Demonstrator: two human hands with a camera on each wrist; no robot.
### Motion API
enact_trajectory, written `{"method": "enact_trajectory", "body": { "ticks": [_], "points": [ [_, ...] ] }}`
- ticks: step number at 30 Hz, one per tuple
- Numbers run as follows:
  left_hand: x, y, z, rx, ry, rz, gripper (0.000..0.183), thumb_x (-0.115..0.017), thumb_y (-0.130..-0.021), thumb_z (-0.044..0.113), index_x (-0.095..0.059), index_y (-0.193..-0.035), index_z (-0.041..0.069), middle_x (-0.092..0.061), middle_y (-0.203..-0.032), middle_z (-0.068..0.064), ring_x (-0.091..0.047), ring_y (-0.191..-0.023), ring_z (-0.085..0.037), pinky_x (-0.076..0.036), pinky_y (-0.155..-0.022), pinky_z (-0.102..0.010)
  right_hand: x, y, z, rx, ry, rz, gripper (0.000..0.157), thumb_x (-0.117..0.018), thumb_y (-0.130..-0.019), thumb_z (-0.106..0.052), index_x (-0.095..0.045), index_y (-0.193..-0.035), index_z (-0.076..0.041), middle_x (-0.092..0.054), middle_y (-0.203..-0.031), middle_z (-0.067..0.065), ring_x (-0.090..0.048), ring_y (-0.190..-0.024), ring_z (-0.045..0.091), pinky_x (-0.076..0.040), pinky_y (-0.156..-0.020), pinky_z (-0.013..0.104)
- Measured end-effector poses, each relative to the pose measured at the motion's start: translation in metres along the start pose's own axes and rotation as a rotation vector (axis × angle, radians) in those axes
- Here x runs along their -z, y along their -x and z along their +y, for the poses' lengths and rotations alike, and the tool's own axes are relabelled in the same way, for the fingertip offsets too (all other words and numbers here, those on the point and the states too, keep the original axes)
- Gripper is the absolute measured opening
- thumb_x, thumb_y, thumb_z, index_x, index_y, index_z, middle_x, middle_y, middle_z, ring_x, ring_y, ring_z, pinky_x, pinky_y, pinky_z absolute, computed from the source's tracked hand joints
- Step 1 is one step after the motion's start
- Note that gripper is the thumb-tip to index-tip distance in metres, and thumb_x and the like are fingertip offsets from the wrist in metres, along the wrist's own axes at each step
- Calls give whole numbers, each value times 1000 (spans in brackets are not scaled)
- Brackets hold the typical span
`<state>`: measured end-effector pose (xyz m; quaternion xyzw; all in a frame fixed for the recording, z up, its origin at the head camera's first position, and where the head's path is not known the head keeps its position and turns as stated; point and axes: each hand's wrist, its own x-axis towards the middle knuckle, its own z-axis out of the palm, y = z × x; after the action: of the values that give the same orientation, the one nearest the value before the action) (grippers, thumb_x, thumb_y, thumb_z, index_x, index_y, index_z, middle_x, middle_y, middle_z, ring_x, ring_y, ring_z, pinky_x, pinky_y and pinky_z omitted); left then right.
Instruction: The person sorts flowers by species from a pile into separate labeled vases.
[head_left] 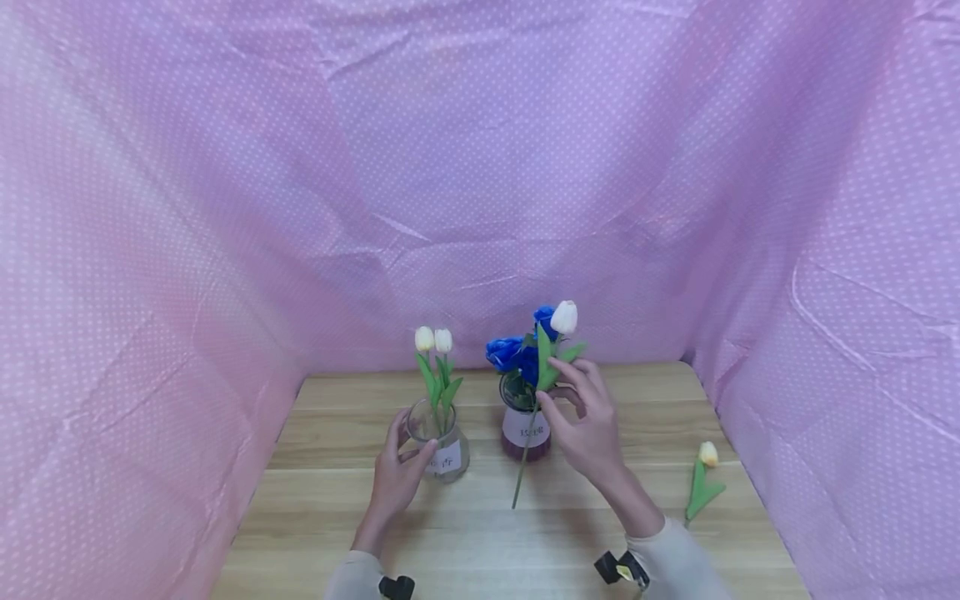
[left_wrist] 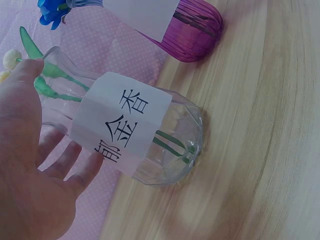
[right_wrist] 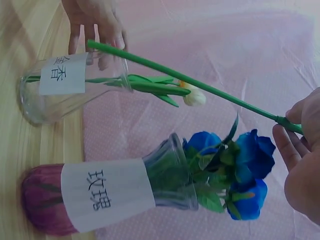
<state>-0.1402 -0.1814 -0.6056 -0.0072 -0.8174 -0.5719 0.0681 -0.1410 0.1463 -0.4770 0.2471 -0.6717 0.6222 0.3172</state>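
Observation:
My left hand [head_left: 401,479] holds the clear glass vase [head_left: 461,467] near its neck, thumb in front and fingers behind. Two white tulips [head_left: 433,339] stand in that vase, their stem ends visible through the glass in the left wrist view. A single white tulip [head_left: 564,317] is pinched below its leaves by my right hand [head_left: 592,425]. Its green stem [right_wrist: 200,87] hangs down bare, in front of the purple vase [head_left: 527,452] in the head view. Blue roses [head_left: 504,354] fill the purple vase. Both vases carry white paper labels with Chinese characters.
Another white tulip [head_left: 707,454] lies on the right side of the wooden table [head_left: 322,500]. Pink dotted cloth [head_left: 480,167] hangs behind the table and along both sides.

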Motion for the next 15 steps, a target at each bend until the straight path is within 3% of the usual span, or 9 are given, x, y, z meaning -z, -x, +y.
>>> {"method": "enact_trajectory", "body": {
  "ticks": [9, 15],
  "points": [
    [0, 0, 0, -11, -5, 2, 78, -79, -108, 33, -38, -174, 22, -55, -170, -24, -54, -157, -49, -62, -118, -61, -21, -16, -1, 9, -6, -16, 58, -79, -88, 25, -69, -143, 10, -61, -130, 29, -72, -113, 13, -70, -95, 22],
    [0, 0, 1, -11, -2, 3, 78, -80, -108, 32, -38, -174, 22, -56, -170, -23, -54, -157, -48, -63, -117, -60, -33, -29, 1, 55, 9, -45, 55, -79, -90, 22, -69, -143, 10, -61, -130, 31, -72, -113, 23, -71, -95, 26]
  ]
}}
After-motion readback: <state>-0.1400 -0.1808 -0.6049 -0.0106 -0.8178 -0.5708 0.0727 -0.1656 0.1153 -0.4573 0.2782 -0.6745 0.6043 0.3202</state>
